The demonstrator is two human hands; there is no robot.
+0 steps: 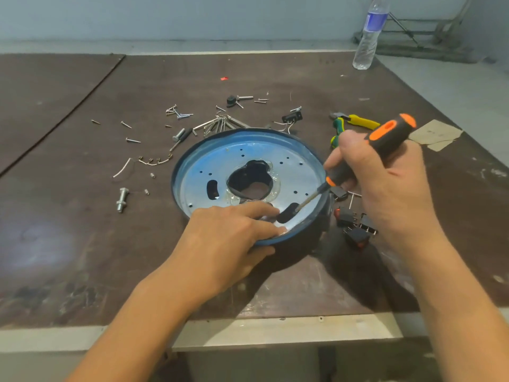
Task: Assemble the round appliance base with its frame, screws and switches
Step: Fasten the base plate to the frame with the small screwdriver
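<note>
The round blue base (248,153) lies open side up on the dark table, with a large centre hole and several small holes and slots. My left hand (228,238) grips its near rim, fingers spread over the inside and thumb under the edge. My right hand (385,183) holds an orange-and-black screwdriver (382,142), tilted so its tip points into a slot near the base's right front edge. Black rocker switches (355,230) with red buttons lie just right of the base, partly under my right hand.
Loose screws (132,140), bolts (122,199), wire pieces and metal rods are scattered behind and left of the base. Yellow and green pliers (355,121) lie at the back right, beside a cardboard scrap (435,135). A water bottle (369,37) stands at the far right. The table edge runs near me.
</note>
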